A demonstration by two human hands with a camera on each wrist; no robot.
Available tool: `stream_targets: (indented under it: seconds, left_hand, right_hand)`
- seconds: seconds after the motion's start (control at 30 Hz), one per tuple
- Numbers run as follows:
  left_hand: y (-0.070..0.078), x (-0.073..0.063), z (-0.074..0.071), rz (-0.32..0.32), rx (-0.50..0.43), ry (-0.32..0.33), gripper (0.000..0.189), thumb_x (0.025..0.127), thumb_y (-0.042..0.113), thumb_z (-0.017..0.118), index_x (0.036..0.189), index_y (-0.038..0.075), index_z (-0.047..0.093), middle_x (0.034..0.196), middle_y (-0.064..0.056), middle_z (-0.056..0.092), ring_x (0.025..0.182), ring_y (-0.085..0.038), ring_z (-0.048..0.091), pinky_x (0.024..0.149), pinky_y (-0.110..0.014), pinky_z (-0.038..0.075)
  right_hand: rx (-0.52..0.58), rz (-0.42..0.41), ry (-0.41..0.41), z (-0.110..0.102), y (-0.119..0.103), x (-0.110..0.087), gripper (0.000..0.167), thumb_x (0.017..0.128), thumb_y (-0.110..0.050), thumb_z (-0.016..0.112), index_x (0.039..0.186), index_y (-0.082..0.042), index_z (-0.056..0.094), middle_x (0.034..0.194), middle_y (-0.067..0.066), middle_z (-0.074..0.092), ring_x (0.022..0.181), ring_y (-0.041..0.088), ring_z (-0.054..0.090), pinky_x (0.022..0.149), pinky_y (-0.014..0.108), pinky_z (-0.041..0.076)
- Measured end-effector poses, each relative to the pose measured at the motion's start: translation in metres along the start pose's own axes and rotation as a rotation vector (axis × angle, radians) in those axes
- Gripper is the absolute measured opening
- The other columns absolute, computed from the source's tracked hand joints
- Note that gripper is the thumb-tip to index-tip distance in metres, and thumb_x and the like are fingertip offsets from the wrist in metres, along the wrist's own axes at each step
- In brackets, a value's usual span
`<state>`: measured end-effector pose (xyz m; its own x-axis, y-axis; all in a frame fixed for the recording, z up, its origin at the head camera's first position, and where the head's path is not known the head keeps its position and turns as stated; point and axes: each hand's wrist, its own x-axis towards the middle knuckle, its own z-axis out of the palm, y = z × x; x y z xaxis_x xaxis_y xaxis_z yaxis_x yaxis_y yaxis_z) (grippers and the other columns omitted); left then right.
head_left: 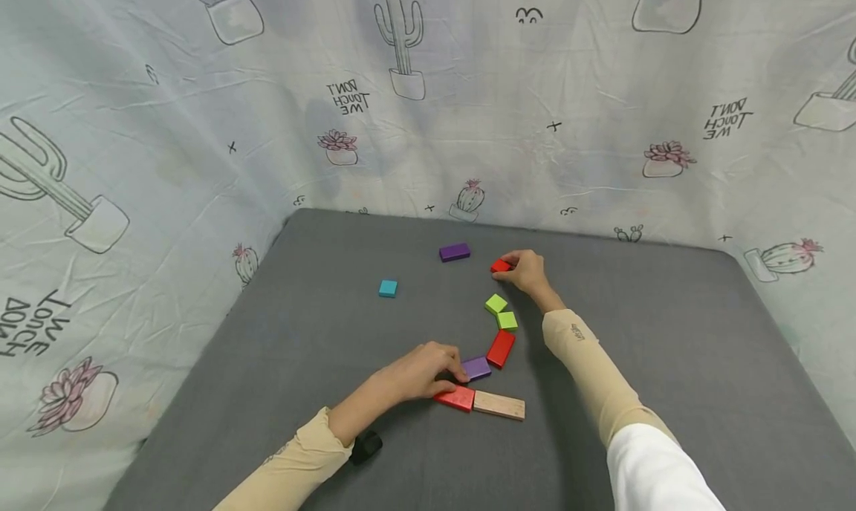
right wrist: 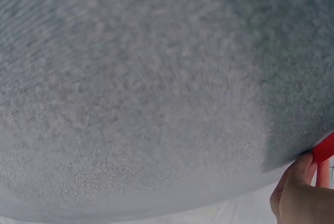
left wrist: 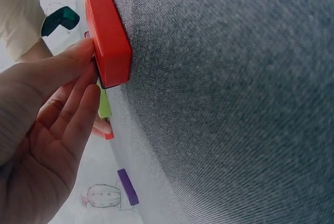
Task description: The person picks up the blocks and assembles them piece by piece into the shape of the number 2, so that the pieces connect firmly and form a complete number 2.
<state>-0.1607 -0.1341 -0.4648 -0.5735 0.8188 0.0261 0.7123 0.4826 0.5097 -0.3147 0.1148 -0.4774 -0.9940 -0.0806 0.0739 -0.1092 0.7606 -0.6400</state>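
My right hand [head_left: 528,273] pinches a small red block [head_left: 500,265] between thumb and fingers toward the back of the table. In the right wrist view, that red block [right wrist: 324,150] is cut off by the right edge. My left hand [head_left: 423,371] reaches over the front blocks, its thumb touching a longer red block [head_left: 458,398] and its fingertips at the left end of a light purple block [head_left: 477,368]. The left wrist view shows the thumb against the red block's [left wrist: 110,33] side, with the other fingers extended below it. A plain wooden block [head_left: 499,405] adjoins the red one's right end.
Another red block [head_left: 501,348] and two lime green blocks [head_left: 506,321] continue the curve from the light purple block. A blue block [head_left: 388,288] and a dark purple block [head_left: 455,252] lie apart farther back. Patterned cloth [head_left: 495,125] hangs behind the grey table [head_left: 321,310].
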Motion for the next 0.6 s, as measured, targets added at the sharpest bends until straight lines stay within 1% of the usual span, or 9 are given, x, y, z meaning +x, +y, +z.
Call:
stream_targets:
  seconds: [0.07,0.13,0.2,0.27,0.37,0.43,0.5,0.6]
  left_hand:
    - [0.0,0.0,0.0,0.004,0.0,0.001,0.019,0.084,0.012,0.074,0.103,0.01,0.076,0.094,0.003,0.065,0.09,-0.004,0.06,0.079,-0.016,0.047]
    - [0.0,0.0,0.001,0.009,0.0,0.002,0.02,0.084,0.012,0.074,0.104,0.01,0.076,0.094,0.003,0.065,0.09,-0.004,0.06,0.078,-0.016,0.047]
    - [0.0,0.001,0.001,0.011,0.001,0.001,0.02,0.084,0.013,0.074,0.104,0.01,0.076,0.094,0.003,0.065,0.09,-0.004,0.06,0.078,-0.016,0.047]
    - [-0.001,0.001,0.001,0.009,-0.002,0.002,0.02,0.084,0.013,0.074,0.104,0.01,0.076,0.094,0.003,0.065,0.09,-0.005,0.06,0.079,-0.017,0.047]
    - [-0.002,0.0,0.0,0.001,-0.003,0.002,0.02,0.084,0.013,0.074,0.104,0.01,0.076,0.094,0.003,0.065,0.09,-0.005,0.06,0.081,-0.018,0.048]
    - [-0.002,0.0,0.0,-0.003,-0.002,0.001,0.02,0.084,0.013,0.074,0.104,0.01,0.076,0.095,0.003,0.065,0.09,-0.006,0.06,0.081,-0.019,0.048]
    - [-0.001,0.0,-0.001,-0.006,0.002,-0.003,0.021,0.084,0.014,0.074,0.105,0.01,0.076,0.095,0.003,0.064,0.09,-0.006,0.06,0.081,-0.019,0.048]
    - [-0.001,-0.001,0.0,-0.011,0.003,-0.009,0.021,0.085,0.014,0.074,0.105,0.011,0.076,0.094,0.003,0.064,0.09,-0.005,0.06,0.081,-0.019,0.048]
  right_hand:
    - [0.001,-0.021,0.018,-0.002,0.0,-0.001,0.038,0.077,-0.012,0.081,0.107,0.008,0.069,0.1,0.021,0.069,0.088,0.032,0.064,0.074,0.038,0.05]
    - [0.008,-0.022,0.035,-0.007,0.001,-0.003,0.036,0.076,-0.013,0.081,0.104,0.007,0.07,0.096,0.021,0.07,0.083,0.031,0.063,0.068,0.035,0.05]
    - [0.015,-0.02,0.052,-0.013,0.001,-0.003,0.034,0.076,-0.013,0.081,0.102,0.007,0.071,0.093,0.021,0.07,0.081,0.031,0.062,0.066,0.034,0.048]
    - [0.023,-0.017,0.068,-0.018,0.0,-0.003,0.033,0.077,-0.014,0.081,0.101,0.006,0.072,0.093,0.021,0.07,0.081,0.031,0.063,0.068,0.035,0.048]
    - [0.039,-0.014,0.082,-0.027,0.0,-0.001,0.034,0.077,-0.016,0.081,0.102,0.005,0.072,0.094,0.021,0.07,0.085,0.033,0.063,0.076,0.04,0.047]
    - [0.051,-0.008,0.089,-0.033,-0.001,0.0,0.035,0.077,-0.017,0.081,0.103,0.005,0.072,0.096,0.021,0.07,0.087,0.034,0.063,0.078,0.041,0.047]
    - [0.065,0.008,0.093,-0.037,-0.001,0.0,0.035,0.078,-0.018,0.08,0.104,0.004,0.072,0.097,0.021,0.07,0.088,0.033,0.063,0.078,0.04,0.047]
    - [0.072,0.014,0.102,-0.041,0.0,0.001,0.035,0.078,-0.019,0.081,0.104,0.003,0.072,0.099,0.02,0.07,0.088,0.031,0.064,0.074,0.035,0.048]
